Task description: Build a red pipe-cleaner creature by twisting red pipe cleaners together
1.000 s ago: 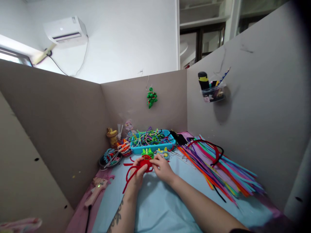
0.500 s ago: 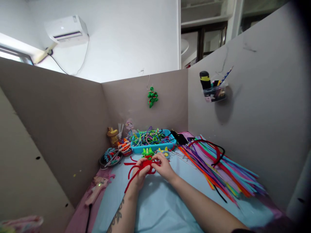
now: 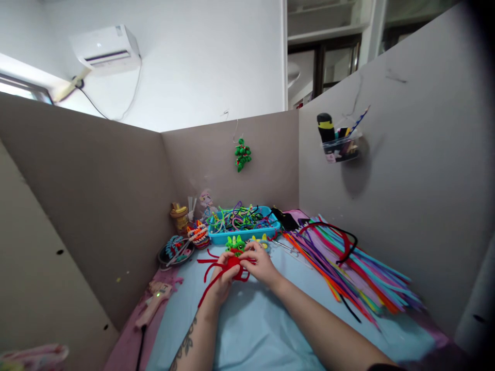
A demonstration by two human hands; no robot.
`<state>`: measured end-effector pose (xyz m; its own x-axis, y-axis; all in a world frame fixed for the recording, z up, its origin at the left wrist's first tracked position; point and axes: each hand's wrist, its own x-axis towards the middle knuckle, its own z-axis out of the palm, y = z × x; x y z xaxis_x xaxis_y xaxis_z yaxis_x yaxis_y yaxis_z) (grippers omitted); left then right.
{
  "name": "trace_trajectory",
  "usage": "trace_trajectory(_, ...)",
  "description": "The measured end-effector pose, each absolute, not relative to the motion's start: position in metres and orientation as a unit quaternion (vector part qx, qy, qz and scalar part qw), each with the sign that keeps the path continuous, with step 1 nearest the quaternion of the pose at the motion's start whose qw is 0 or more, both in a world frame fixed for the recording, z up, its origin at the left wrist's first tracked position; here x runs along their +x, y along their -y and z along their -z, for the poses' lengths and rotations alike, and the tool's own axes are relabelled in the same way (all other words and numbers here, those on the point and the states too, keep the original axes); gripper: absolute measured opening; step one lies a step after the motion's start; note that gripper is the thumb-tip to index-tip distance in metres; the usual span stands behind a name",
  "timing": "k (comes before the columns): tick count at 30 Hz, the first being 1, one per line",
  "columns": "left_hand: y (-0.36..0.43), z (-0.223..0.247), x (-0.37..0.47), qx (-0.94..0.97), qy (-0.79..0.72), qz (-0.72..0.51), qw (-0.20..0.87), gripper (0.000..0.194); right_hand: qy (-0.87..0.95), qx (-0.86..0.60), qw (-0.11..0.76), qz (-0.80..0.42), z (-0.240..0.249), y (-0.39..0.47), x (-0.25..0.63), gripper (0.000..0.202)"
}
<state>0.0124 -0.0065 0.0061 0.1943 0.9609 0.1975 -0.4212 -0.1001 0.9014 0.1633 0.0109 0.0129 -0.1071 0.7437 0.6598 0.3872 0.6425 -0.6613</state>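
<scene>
Between my two hands is a red pipe cleaner piece [image 3: 233, 264], a rounded red body with several loose red stems sticking out to the left. My left hand [image 3: 223, 275] is closed around its left side, thumb lying across the body. From the right, my right hand [image 3: 260, 264] pinches the piece's edge with thumb and fingertips. A small loop of red stem shows below the right fingers. Just beyond my hands sit a green pipe cleaner figure [image 3: 235, 243] and a blue one with yellow tips [image 3: 263, 240], partly covered by my fingers.
A blue tray [image 3: 216, 238] of tangled pipe cleaners stands behind. Many coloured pipe cleaners [image 3: 348, 268] lie on the right, near scissors [image 3: 288, 247]. At left are a dark bowl [image 3: 162, 260], an orange striped figure [image 3: 198, 234] and a pink glue gun [image 3: 154, 301]. Grey partitions enclose the table.
My right thumb and fingers have shifted slightly on the red piece, and the small loop below them sits a little differently. My left hand keeps its grip.
</scene>
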Motion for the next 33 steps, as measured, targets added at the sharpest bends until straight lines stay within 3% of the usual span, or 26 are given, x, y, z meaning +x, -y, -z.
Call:
trace_trajectory(5,0.009,-0.007,0.012,0.485,-0.298,-0.543,0.618,0.042,0.746,-0.413,0.489,-0.184,-0.018,-0.012,0.169,0.005)
trace_trajectory(19,0.009,-0.006,0.011,0.533,-0.287,-0.506,0.615,0.042,0.767,-0.411,0.41,-0.274,-0.02,-0.012,0.169,0.013)
trace_trajectory(23,0.008,-0.005,0.01,0.532,-0.294,-0.516,0.604,0.039,0.746,-0.399,0.439,-0.303,-0.016,-0.016,0.171,0.02)
trace_trajectory(28,-0.001,-0.004,0.006,0.477,-0.299,-0.583,0.586,0.04,0.673,-0.358,0.536,-0.363,-0.01,-0.026,0.173,0.036)
trace_trajectory(33,-0.008,-0.004,0.003,0.435,-0.299,-0.62,0.58,0.04,0.657,-0.354,0.501,-0.438,-0.007,-0.028,0.17,0.025)
